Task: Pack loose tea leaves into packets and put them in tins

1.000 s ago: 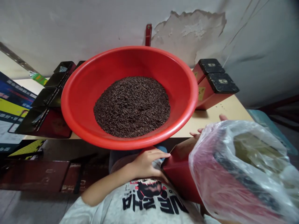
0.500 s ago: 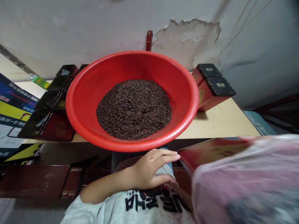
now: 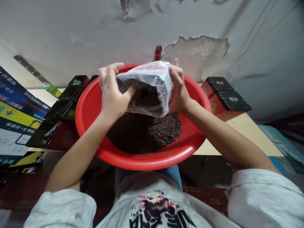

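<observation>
A large red basin (image 3: 90,107) holds a heap of dark loose tea leaves (image 3: 152,133). Above the heap I hold a clear plastic bag (image 3: 147,85) with both hands. My left hand (image 3: 111,91) grips the bag's left edge, fingers curled over it. On the bag's right edge my right hand (image 3: 178,88) is closed, thumb inside. The bag hangs low and hides the far part of the leaves.
Open black-rimmed red tins (image 3: 57,110) stand in a row left of the basin. Two closed red tins with black lids (image 3: 225,93) sit to its right on a pale table (image 3: 249,133). A peeling wall (image 3: 197,53) rises behind. Printed cartons (image 3: 14,110) lie at far left.
Both hands rose from my lap to over the basin. The red tin wrapped in plastic at lower right is gone from view, and both hands now hold a plastic bag.
</observation>
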`<state>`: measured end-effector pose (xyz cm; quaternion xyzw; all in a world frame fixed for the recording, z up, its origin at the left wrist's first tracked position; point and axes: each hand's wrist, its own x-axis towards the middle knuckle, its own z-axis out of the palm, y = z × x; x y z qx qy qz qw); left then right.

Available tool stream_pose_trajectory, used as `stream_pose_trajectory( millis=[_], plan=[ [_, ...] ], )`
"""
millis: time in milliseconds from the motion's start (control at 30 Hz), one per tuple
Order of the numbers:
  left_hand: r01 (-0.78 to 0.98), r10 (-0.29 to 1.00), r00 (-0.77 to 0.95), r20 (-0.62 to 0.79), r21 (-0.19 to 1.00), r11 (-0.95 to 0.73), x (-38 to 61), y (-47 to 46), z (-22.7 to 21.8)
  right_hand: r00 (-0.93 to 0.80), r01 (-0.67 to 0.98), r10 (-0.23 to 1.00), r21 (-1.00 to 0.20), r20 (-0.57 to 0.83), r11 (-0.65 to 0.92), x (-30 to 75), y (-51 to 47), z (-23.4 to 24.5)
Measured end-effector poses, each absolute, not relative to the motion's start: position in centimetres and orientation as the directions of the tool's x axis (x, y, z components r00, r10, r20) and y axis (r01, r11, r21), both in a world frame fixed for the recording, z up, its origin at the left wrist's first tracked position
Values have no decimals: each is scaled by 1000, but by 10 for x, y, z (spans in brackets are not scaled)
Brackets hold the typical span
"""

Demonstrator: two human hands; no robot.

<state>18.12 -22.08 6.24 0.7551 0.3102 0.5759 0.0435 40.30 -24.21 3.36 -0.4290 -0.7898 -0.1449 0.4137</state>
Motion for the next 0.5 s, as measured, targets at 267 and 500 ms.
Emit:
stream_pose_trajectory(
  millis=[267, 500],
  plan=[
    [557, 633, 181, 753, 452, -697, 182, -116, 34, -357, 842, 626, -51, 693, 538, 404, -158, -1],
    [681, 726, 162, 668, 457, -572, 187, -92, 0, -334, 808, 622, -124, 708, 575, 366, -201, 7]
  ],
)
